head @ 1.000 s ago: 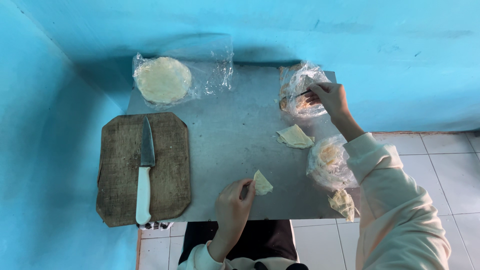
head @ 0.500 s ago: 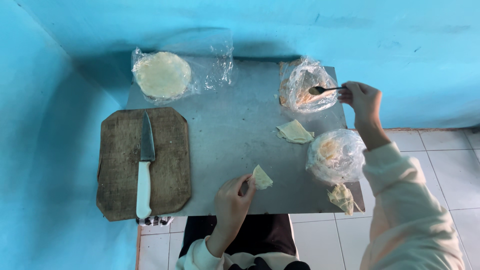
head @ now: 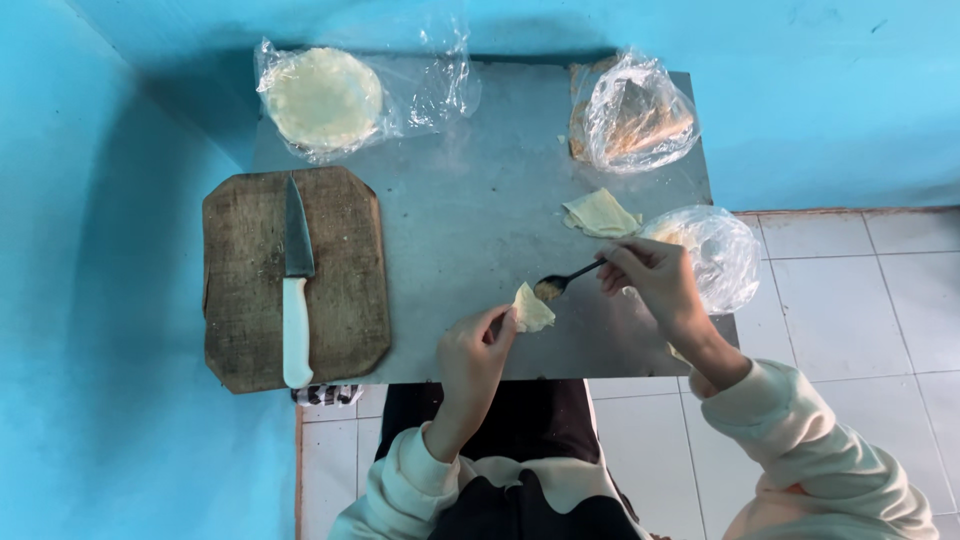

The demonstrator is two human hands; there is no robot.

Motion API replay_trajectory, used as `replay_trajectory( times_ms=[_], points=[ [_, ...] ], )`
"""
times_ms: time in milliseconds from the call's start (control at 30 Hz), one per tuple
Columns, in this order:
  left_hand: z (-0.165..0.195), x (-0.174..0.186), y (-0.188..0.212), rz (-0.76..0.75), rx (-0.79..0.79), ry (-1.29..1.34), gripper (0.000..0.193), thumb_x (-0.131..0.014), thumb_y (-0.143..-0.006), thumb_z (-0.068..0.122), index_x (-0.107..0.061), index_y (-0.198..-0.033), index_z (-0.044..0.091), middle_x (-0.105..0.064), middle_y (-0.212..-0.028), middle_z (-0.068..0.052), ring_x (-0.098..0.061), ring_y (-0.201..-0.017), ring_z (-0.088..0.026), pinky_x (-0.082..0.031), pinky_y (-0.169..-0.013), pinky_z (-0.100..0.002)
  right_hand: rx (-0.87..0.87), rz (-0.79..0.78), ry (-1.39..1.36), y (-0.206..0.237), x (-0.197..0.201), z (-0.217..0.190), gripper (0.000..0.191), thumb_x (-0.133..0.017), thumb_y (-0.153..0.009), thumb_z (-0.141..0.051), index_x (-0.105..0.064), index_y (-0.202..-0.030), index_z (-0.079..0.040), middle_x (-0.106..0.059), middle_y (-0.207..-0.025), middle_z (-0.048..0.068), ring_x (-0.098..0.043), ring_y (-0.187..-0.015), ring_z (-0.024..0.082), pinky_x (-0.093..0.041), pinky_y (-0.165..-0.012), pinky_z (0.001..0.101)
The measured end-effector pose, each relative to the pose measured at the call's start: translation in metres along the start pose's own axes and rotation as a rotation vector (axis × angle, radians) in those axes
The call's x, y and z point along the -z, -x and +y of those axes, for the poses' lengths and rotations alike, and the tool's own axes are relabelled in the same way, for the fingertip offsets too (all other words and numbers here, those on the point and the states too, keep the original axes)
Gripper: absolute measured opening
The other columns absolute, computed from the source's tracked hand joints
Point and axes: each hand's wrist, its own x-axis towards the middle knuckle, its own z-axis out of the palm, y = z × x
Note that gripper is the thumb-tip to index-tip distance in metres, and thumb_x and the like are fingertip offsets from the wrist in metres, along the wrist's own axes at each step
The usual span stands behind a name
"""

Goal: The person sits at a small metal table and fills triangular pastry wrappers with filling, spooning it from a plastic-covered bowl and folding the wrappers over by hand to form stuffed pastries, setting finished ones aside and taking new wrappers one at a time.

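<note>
Since the earlier frame, right hand [head: 655, 280] brings the spoon [head: 566, 281], pinched tight, from the far bag [head: 632, 112] to the folded wrapper [head: 531, 308] left hand [head: 475, 350] pinches above the desk [head: 470, 200].

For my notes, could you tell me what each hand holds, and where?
Left hand pinches the folded wrapper at its lower edge; right hand holds the spoon by its handle end.

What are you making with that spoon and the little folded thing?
The left hand holds a small folded pastry wrapper over the grey table. The right hand brings a dark spoon with a bit of filling to its opening. A knife lies on the wooden board, untouched.
</note>
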Motion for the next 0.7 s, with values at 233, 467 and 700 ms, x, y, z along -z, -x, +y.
replay_trajectory(
  times_ms=[233, 467, 700],
  points=[
    [0.0, -0.004, -0.002, 0.006, 0.02, -0.034, 0.021, -0.076, -0.091, 0.028, -0.081, -0.095, 0.009, -0.064, -0.059, -0.008, -0.06, -0.048, -0.021, -0.045, -0.047, -0.034, 0.045, -0.022, 0.045, 0.008, -0.019, 0.012, 0.021, -0.064, -0.101, -0.009, -0.073, -0.105, 0.009, -0.072, -0.08, 0.01, -0.069, -0.068, 0.013, -0.057, -0.062, 0.0266],
    [0.003, -0.002, 0.001, 0.025, -0.005, -0.048, 0.02, -0.074, -0.093, 0.028, -0.08, -0.097, 0.009, -0.064, -0.059, -0.008, -0.061, -0.049, -0.021, -0.045, -0.048, -0.034, 0.151, 0.023, 0.027, 0.025, -0.041, 0.017, 0.018, -0.064, -0.101, -0.007, -0.072, -0.107, 0.009, -0.071, -0.081, 0.008, -0.066, -0.069, 0.01, -0.055, -0.063, 0.0248],
    [0.006, -0.002, 0.0, 0.022, 0.04, -0.074, 0.019, -0.075, -0.092, 0.028, -0.08, -0.097, 0.011, -0.065, -0.06, -0.008, -0.063, -0.049, -0.022, -0.046, -0.047, -0.035, 0.402, 0.226, 0.39, 0.055, -0.071, 0.016, 0.013, -0.068, -0.099, -0.006, -0.071, -0.107, 0.004, -0.075, -0.079, 0.008, -0.075, -0.07, 0.011, -0.06, -0.063, 0.0246]
  ],
)
